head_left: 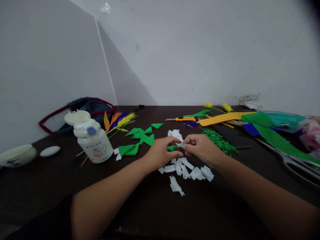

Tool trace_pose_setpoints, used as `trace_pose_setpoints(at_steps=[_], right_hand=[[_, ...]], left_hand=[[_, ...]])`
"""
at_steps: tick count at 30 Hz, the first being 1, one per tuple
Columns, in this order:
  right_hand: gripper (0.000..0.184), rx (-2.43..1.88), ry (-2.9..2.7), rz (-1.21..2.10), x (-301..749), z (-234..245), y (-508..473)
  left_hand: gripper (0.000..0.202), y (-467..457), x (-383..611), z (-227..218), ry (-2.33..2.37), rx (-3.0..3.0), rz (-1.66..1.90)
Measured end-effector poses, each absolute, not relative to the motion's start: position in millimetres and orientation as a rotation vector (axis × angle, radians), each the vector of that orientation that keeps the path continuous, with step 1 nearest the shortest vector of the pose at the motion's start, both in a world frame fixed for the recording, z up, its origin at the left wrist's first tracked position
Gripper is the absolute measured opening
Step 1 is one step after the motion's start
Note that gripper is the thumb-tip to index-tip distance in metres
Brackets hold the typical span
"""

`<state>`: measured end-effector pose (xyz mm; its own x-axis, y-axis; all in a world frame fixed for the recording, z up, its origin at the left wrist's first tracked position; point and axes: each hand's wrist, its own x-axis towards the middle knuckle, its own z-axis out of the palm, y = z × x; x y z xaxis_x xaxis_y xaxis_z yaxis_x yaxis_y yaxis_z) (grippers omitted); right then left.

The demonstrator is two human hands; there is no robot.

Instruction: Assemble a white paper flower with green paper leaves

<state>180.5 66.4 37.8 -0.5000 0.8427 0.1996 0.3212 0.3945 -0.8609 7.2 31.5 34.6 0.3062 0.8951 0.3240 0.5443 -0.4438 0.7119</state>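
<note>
My left hand (161, 152) and my right hand (200, 148) meet over the dark table (150, 206), fingers pinched together. Between them is a small green paper piece (173, 147), with a white scrap (180, 144) at my right fingertips. Directly beneath my hands lie several white paper scraps (190, 171). Another crumpled white piece (175, 134) sits just behind my fingers. Left of my left hand lie several green folded paper triangles (140, 138).
A white bottle (92, 140) stands at left, with a bowl (16, 156) and a white oval (50, 151) beyond it. A yellow utility knife (183, 119), shredded green paper (220, 141), coloured paper strips (270, 133) and scissors (295, 163) lie at right. A bag (85, 106) rests by the wall.
</note>
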Motion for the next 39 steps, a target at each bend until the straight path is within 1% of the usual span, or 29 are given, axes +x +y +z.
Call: trace_pose_setpoints(at_steps=[2,3,5,7,12,13,18,25,27,29,32,35,39], right_hand=[[0.008,-0.999,-1.994,1.057,180.1,39.0,65.6],[0.008,-1.005,-1.98,1.064,179.9,39.5,65.4],[0.007,-1.005,-1.951,1.084,179.6,39.5,65.5],[0.008,-0.971,-1.906,1.13,179.4,38.6,66.0],[0.029,-0.925,-1.798,1.365,177.3,34.0,66.5],[0.031,-0.929,-1.798,1.386,176.6,33.0,66.3],[0.021,-0.904,-1.838,1.252,173.7,29.7,65.1],[0.014,-0.893,-1.892,1.062,172.7,33.3,62.9],[0.013,-0.932,-1.933,0.96,172.0,36.2,60.2],[0.012,-0.973,-1.992,0.78,171.3,38.7,56.6],[0.011,-0.924,-2.106,0.375,170.9,39.5,51.8],[0.017,-0.794,-2.203,0.015,171.2,36.9,50.1],[0.02,-0.709,-2.209,-0.222,169.4,32.6,50.4]], left_hand=[[0.014,30.4,7.9,36.8,1.31,2.171,0.965],[0.013,29.9,8.1,38.0,1.314,2.187,0.955],[0.02,29.1,8.0,40.1,1.31,2.197,0.943],[0.023,28.6,7.7,41.2,1.299,2.205,0.94],[0.023,28.8,7.0,40.6,1.294,2.255,0.964],[0.024,28.8,7.0,40.4,1.299,2.256,0.968],[0.025,28.5,7.9,40.0,1.251,2.126,0.981],[0.023,30.6,13.7,36.4,1.121,1.667,1.05],[0.023,31.5,16.0,35.4,1.109,1.571,1.091],[0.021,31.8,18.2,35.6,1.11,1.49,1.131],[0.018,30.8,21.1,37.9,1.113,1.376,1.191],[0.015,29.0,23.1,40.8,1.126,1.262,1.232],[0.015,27.4,24.1,41.7,1.075,1.162,1.285]])
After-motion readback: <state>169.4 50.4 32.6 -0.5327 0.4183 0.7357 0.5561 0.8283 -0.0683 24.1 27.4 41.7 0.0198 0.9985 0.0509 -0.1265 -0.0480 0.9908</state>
